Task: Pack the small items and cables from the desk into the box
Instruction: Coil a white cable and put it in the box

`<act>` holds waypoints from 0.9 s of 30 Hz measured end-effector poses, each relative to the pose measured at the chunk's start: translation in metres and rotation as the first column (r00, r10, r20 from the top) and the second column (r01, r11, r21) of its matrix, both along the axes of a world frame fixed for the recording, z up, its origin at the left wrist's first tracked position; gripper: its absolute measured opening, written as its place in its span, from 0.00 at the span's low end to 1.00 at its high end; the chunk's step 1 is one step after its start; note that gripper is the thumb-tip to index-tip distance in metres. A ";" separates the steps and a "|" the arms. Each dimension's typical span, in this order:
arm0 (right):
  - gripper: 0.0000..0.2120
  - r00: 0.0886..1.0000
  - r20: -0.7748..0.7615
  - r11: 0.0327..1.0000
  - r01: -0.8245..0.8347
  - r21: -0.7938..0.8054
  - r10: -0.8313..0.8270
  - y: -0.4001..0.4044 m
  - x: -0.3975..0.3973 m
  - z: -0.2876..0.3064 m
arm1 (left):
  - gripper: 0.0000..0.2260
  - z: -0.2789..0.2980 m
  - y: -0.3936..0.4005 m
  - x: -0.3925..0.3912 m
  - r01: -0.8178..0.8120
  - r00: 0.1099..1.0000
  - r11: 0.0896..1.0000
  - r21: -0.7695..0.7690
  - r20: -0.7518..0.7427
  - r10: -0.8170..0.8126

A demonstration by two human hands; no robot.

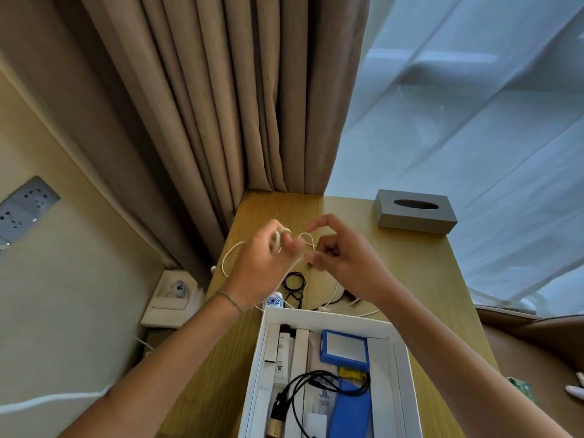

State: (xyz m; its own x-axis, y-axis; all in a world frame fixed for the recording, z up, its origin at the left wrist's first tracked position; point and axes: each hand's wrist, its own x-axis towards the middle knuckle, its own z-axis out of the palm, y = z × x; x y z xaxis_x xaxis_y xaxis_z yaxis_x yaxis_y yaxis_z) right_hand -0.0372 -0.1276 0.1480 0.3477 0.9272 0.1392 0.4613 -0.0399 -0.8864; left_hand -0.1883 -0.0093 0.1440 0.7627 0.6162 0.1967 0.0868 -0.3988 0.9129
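Observation:
Both hands are raised above the wooden desk (407, 279), holding a thin white cable (228, 257). My left hand (262, 263) has the cable looped around its fingers. My right hand (344, 257) pinches the same cable between thumb and fingers, close beside the left. Below, near the front, the white box (325, 319) stands open with a blue device, a black cable, tubes and small packs inside. On the desk between hands and box lie a coiled black cable (294, 284), a small white patterned item (273, 301) and more white cable ends (328, 303).
A grey tissue box (415, 213) stands at the desk's far right. Brown curtains (221, 105) hang behind the desk, sheer white ones to the right. Wall sockets (27, 207) are at the left, another socket (178, 290) lower by the desk's edge.

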 end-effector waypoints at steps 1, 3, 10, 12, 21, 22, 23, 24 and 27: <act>0.16 1.000 -0.001 1.000 -0.008 0.011 0.008 0.003 0.000 0.005 | 0.23 -0.001 -0.004 0.002 0.107 0.991 0.993 -0.045 -0.071 -0.110; 0.15 0.996 0.090 0.999 -0.024 -0.042 0.027 0.008 0.001 0.011 | 0.17 -0.002 -0.006 0.003 0.259 0.942 0.947 -0.189 -0.165 -0.291; 0.10 0.992 -0.124 0.996 0.012 -0.089 -0.023 -0.009 0.020 -0.006 | 0.13 0.007 0.014 -0.009 0.060 0.986 0.871 -0.487 0.164 0.023; 0.12 0.973 -0.229 0.993 0.008 -0.120 -0.035 -0.019 0.021 -0.018 | 0.10 0.012 0.027 -0.014 0.133 0.914 0.689 -0.713 0.357 0.192; 0.08 0.905 -0.421 0.963 -0.062 -0.261 -0.056 -0.045 -0.009 -0.058 | 0.06 0.019 0.038 -0.017 0.321 0.797 0.365 -0.874 0.458 0.393; 0.11 0.885 -0.461 0.968 -0.057 -0.243 -0.063 -0.049 -0.009 -0.056 | 0.04 0.016 0.038 -0.014 0.255 0.812 0.415 -0.873 0.426 0.398; 0.12 0.862 -0.504 0.975 -0.064 -0.214 -0.054 -0.053 -0.009 -0.053 | 0.01 0.012 0.038 -0.012 0.184 0.825 0.466 -0.865 0.394 0.405; 0.12 0.845 -0.533 0.980 -0.080 -0.183 -0.031 -0.057 -0.008 -0.049 | 0.02 0.008 0.037 -0.011 0.108 0.841 0.517 -0.849 0.355 0.408; 0.11 0.824 -0.562 0.982 -0.155 -0.103 0.072 -0.065 -0.006 -0.041 | 0.09 -0.008 0.026 -0.006 -0.094 0.905 0.652 -0.752 0.208 0.371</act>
